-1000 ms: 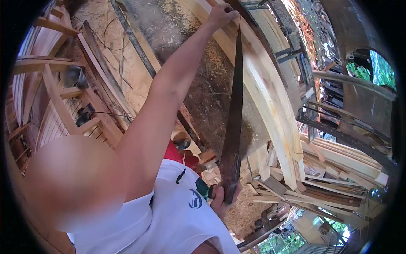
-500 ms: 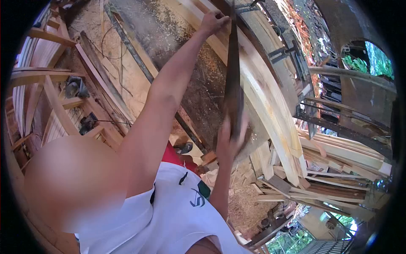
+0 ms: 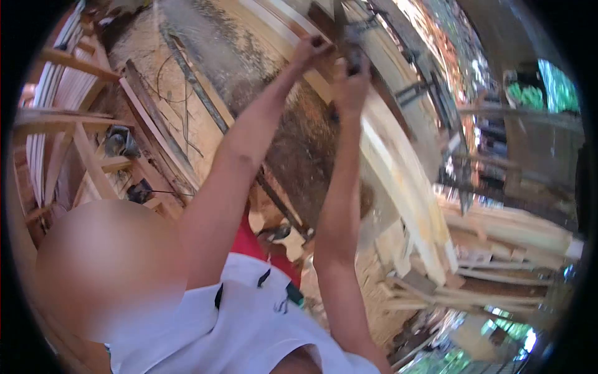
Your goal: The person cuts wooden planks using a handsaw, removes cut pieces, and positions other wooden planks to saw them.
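My right hand (image 3: pixel 352 81) is wrapped around the handle of a handsaw, and its dark blade (image 3: pixel 339 22) points away toward the top of the view. Close by on the left, my left hand (image 3: pixel 311 50) has its fingers curled over a pale wooden plank (image 3: pixel 280 34), just beside the saw. The saw's contact with the wood is partly hidden by my right hand. A long, curved light board (image 3: pixel 405 174) runs from under my hands toward the lower right.
Black clamps (image 3: pixel 420 90) sit along the boards on the right. Stacked timber strips (image 3: pixel 511 230) lie farther right. A wooden frame (image 3: pixel 87 156) with several ribs stands at left. Sawdust covers the dark surface (image 3: pixel 305 134) between the boards and a long narrow bar (image 3: pixel 199 87).
My right hand has pushed the saw forward, from low near my body up to beside my left hand. My left hand has shifted slightly down in view, staying at the plank.
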{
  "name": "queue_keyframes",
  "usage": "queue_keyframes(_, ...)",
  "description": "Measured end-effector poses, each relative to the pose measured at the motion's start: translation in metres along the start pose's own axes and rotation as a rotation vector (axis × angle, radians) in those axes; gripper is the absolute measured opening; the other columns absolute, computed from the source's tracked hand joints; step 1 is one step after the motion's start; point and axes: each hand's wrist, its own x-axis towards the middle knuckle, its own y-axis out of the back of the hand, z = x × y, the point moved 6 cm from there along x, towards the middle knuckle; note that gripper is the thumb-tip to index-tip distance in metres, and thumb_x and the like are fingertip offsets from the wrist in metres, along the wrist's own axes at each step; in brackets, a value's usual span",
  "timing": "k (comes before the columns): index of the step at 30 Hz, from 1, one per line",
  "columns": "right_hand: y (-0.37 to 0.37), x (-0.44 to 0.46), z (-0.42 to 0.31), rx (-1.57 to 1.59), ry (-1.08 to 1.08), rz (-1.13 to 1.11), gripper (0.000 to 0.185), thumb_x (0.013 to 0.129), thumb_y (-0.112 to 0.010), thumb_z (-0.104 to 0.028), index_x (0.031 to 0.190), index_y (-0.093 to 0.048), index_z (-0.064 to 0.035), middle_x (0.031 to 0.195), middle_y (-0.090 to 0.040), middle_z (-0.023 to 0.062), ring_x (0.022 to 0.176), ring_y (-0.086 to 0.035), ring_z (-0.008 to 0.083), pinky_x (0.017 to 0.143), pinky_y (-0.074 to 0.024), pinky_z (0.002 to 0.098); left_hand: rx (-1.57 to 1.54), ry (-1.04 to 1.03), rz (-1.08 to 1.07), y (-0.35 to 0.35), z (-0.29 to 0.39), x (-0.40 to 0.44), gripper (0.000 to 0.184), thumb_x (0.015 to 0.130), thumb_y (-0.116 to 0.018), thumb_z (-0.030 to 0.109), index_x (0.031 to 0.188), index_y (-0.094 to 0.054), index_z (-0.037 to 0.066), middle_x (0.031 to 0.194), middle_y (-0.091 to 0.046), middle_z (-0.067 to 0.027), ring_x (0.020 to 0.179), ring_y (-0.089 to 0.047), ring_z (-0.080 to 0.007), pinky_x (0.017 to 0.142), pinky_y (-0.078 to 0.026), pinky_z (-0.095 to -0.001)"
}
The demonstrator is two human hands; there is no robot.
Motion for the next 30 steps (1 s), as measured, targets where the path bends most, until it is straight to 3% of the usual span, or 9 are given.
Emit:
queue_keyframes(9, 0.210, -0.498, -0.060, 0.171, -0.646, 0.151, 0.058, 0.092, -0.063, -0.012, 0.145, -0.044, 0.0032, 0.108, -0.064, 0.0128, 0.085, -0.065, 0.0185, 0.073, -0.0540, 0.0314, 0.018, 0.023, -0.067, 0.007, -0.001, 0.019, 0.038, 0.088, -0.076, 0.037, 0.091, -0.073, -0.001, 0.081, -0.075, -0.0113, 0.075, -0.071, -0.0206, 0.072, -0.055, -0.0374)
queue_keyframes(12, 0.243, -0.560, -0.035, 0.607, -0.938, 0.238, 0.047, 0.094, -0.067, -0.031, 0.128, -0.055, -0.0012, 0.080, -0.061, 0.0084, 0.049, -0.050, 0.0150, 0.044, -0.0436, 0.0331, 0.123, 0.007, -0.026, 0.002, 0.014, 0.009, 0.035, 0.089, -0.075, 0.034, 0.097, -0.074, 0.001, 0.085, -0.076, -0.0121, 0.080, -0.072, -0.0254, 0.076, -0.055, -0.0396)
queue_keyframes(15, 0.231, -0.536, 0.031, 0.860, -1.207, 0.395, 0.035, 0.099, -0.062, -0.043, 0.106, -0.061, -0.0083, 0.062, -0.054, 0.0021, 0.047, -0.051, 0.0159, 0.044, -0.0422, 0.0332, 0.263, 0.010, -0.074, -0.004, -0.008, 0.018, 0.032, 0.091, -0.070, 0.026, 0.114, -0.073, 0.005, 0.108, -0.074, -0.0170, 0.105, -0.069, -0.0312, 0.093, -0.053, -0.0426)
queue_keyframes(17, 0.215, -0.501, 0.070, 1.079, -1.316, 0.375, 0.036, 0.100, -0.062, -0.043, 0.105, -0.065, -0.0082, 0.064, -0.057, 0.0014, 0.049, -0.052, 0.0165, 0.048, -0.0435, 0.0325, 0.873, -0.479, -0.414, -0.036, -0.050, 0.029, 0.043, 0.092, -0.068, 0.023, 0.131, -0.064, 0.005, 0.134, -0.061, -0.0212, 0.131, -0.053, -0.0349, 0.112, -0.041, -0.0469)
queue_keyframes(18, 0.215, -0.482, 0.115, 0.834, -1.125, 0.482, 0.035, 0.102, -0.061, -0.039, 0.107, -0.067, -0.0051, 0.074, -0.064, 0.0042, 0.054, -0.057, 0.0165, 0.051, -0.0459, 0.0322, 0.547, -0.221, -0.366, -0.036, -0.004, 0.008, 0.058, 0.095, -0.065, 0.032, 0.147, -0.051, 0.010, 0.139, -0.060, -0.0209, 0.136, -0.049, -0.0378, 0.115, -0.036, -0.0487)
queue_keyframes(20, 0.237, -0.484, 0.186, 0.454, -0.953, 0.447, 0.036, 0.101, -0.062, -0.035, 0.113, -0.068, -0.0009, 0.092, -0.071, 0.0085, 0.074, -0.066, 0.0180, 0.063, -0.0520, 0.0334, 0.986, -0.310, -0.478, -0.050, 0.082, -0.048, 0.067, 0.101, -0.052, 0.049, 0.157, -0.039, 0.013, 0.157, -0.044, -0.0218, 0.147, -0.036, -0.0450, 0.121, -0.027, -0.0477)
queue_keyframes(25, 0.265, -0.476, 0.199, 0.358, -0.899, 0.502, 0.038, 0.099, -0.064, -0.030, 0.121, -0.067, 0.0014, 0.100, -0.073, 0.0142, 0.090, -0.070, 0.0282, 0.081, -0.0556, 0.0381, 0.594, -0.465, -0.953, -0.105, 0.180, -0.179, 0.071, 0.089, -0.076, 0.025, 0.152, -0.046, 0.011, 0.155, -0.045, -0.0207, 0.145, -0.039, -0.0446, 0.118, -0.035, -0.0507)
queue_keyframes(27, 0.280, -0.461, 0.181, -0.411, -0.808, 0.257, 0.046, 0.095, -0.066, -0.030, 0.129, -0.062, 0.0012, 0.106, -0.073, 0.0222, 0.099, -0.068, 0.0422, 0.091, -0.0528, 0.0475, 0.597, -0.534, -0.910, -0.127, 0.241, -0.243, 0.074, 0.085, -0.079, 0.022, 0.151, -0.047, 0.012, 0.155, -0.046, -0.0193, 0.143, -0.041, -0.0430, 0.117, -0.036, -0.0504)
queue_keyframes(30, 0.304, -0.464, 0.146, -0.463, -0.435, 0.505, 0.056, 0.091, -0.068, -0.032, 0.135, -0.056, 0.0011, 0.112, -0.069, 0.0281, 0.108, -0.064, 0.0484, 0.097, -0.0492, 0.0530, 0.561, -0.598, -0.820, -0.173, 0.294, -0.314, 0.079, 0.081, -0.082, 0.021, 0.151, -0.047, 0.012, 0.155, -0.045, -0.0180, 0.142, -0.043, -0.0411, 0.117, -0.037, -0.0497)
